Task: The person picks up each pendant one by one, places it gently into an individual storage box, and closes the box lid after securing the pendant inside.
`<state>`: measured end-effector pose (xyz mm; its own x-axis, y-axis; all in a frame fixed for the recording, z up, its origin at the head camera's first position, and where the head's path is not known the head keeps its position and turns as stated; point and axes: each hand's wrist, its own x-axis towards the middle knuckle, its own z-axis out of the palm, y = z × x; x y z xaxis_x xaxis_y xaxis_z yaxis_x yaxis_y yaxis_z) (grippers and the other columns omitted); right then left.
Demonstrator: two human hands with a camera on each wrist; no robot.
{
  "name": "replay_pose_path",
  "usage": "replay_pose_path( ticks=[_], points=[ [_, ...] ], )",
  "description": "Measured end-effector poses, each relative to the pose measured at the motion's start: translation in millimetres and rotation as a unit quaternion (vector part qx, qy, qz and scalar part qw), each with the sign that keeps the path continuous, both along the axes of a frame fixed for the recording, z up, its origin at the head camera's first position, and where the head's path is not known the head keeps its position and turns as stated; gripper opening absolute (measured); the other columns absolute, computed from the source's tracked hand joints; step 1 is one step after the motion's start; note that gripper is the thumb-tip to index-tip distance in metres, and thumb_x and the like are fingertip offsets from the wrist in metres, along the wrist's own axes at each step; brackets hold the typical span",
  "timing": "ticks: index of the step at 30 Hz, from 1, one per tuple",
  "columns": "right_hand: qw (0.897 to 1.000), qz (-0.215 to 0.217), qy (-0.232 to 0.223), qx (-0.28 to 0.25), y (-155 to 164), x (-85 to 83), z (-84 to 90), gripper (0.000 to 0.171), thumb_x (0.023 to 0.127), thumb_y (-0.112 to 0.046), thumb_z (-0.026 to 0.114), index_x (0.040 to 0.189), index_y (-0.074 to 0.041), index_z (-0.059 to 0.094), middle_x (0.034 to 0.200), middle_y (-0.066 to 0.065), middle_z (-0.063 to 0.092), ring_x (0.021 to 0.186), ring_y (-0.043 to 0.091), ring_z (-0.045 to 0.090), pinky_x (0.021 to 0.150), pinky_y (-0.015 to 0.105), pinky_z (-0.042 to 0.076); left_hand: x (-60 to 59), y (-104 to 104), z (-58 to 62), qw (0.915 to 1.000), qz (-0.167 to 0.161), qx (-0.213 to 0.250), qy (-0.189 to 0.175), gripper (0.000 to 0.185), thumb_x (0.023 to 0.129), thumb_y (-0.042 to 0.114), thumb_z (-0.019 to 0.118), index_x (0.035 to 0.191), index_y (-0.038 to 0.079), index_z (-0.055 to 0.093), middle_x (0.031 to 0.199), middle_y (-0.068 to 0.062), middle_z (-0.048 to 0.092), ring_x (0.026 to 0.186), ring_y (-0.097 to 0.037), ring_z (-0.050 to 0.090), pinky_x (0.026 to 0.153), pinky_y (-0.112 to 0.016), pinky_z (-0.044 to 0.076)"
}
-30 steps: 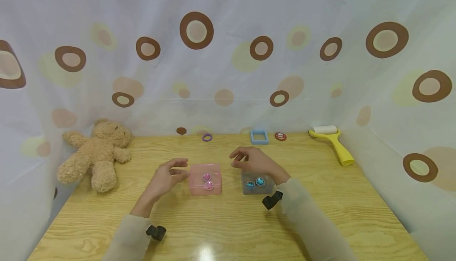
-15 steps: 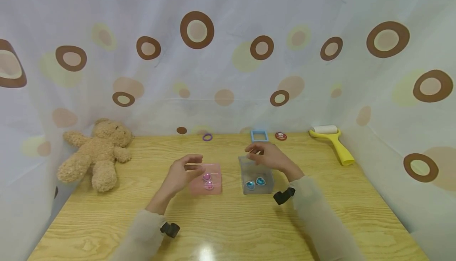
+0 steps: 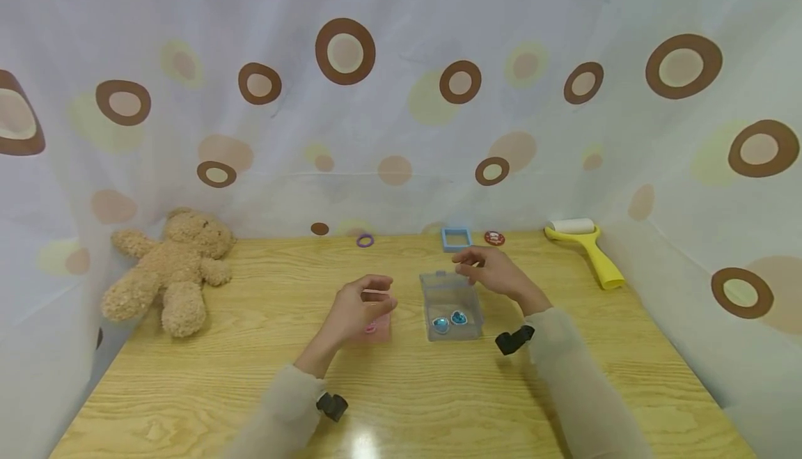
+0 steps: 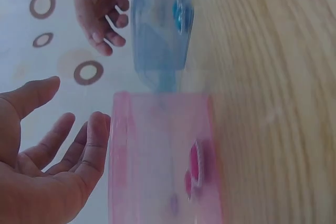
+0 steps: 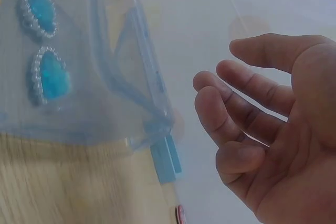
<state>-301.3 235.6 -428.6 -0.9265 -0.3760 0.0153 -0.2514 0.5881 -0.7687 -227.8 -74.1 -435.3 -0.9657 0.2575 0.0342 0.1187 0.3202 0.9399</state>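
My left hand (image 3: 357,310) hovers over a translucent pink box (image 3: 379,332), fingers loosely bent and holding nothing. It hides much of that box in the head view. Two pink gems with pale beaded rims (image 4: 195,163) show through the box wall in the left wrist view. To the right sits a translucent blue-grey box (image 3: 454,334), its lid (image 3: 437,282) tipped up at the far side. Inside lie two blue gems (image 3: 441,324) with pearly rims. My right hand (image 3: 496,274) hangs beside the raised lid, fingers relaxed around nothing.
Along the back lie a purple ring (image 3: 365,240), a blue square frame (image 3: 456,239) and a red round badge (image 3: 494,237). A yellow-handled lint roller (image 3: 595,258) rests at right. A teddy bear (image 3: 175,267) lies at left on the wooden table (image 3: 407,403).
My left hand has moved right, from beside the pink box to above it. My right hand has drawn back and right off the blue-grey box, uncovering its raised lid.
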Motion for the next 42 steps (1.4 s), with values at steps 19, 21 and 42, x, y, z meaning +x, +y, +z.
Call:
replay_pose_path(
  ticks=[19, 21, 42],
  points=[
    [0.996, -0.051, -0.068, 0.0, 21, -8.7, -23.8, 0.036, 0.101, -0.026, 0.059, 0.125, 0.0, 0.064, 0.114, 0.015, 0.064, 0.081, 0.027, 0.065, 0.068, 0.038, 0.053, 7.6, 64, -18.4, 0.9986, -0.026, -0.046, 0.005, 0.048, 0.088, 0.014, 0.075, 0.133, 0.004, 0.061, 0.138, -0.018, 0.059, 0.118, -0.038, 0.065, 0.083, -0.041, 0.062],
    [0.996, -0.052, -0.072, 0.004, 21, -9.1, -25.0, 0.036, 0.101, -0.027, 0.059, 0.125, -0.002, 0.064, 0.114, 0.015, 0.064, 0.081, 0.027, 0.065, 0.063, 0.034, 0.05, 8.0, 67, -20.1, 0.998, -0.03, -0.056, 0.003, 0.05, 0.088, 0.015, 0.075, 0.134, 0.005, 0.06, 0.139, -0.019, 0.058, 0.118, -0.039, 0.064, 0.082, -0.041, 0.062],
    [0.994, -0.042, -0.097, 0.02, 23, -8.4, -28.2, 0.03, 0.103, -0.025, 0.055, 0.123, -0.006, 0.066, 0.11, 0.014, 0.068, 0.077, 0.026, 0.062, 0.049, 0.026, 0.038, 2.6, 77, -28.2, 0.9952, -0.01, -0.097, 0.004, 0.051, 0.089, 0.016, 0.075, 0.136, 0.006, 0.058, 0.137, -0.015, 0.06, 0.114, -0.032, 0.067, 0.081, -0.036, 0.061]
  ],
)
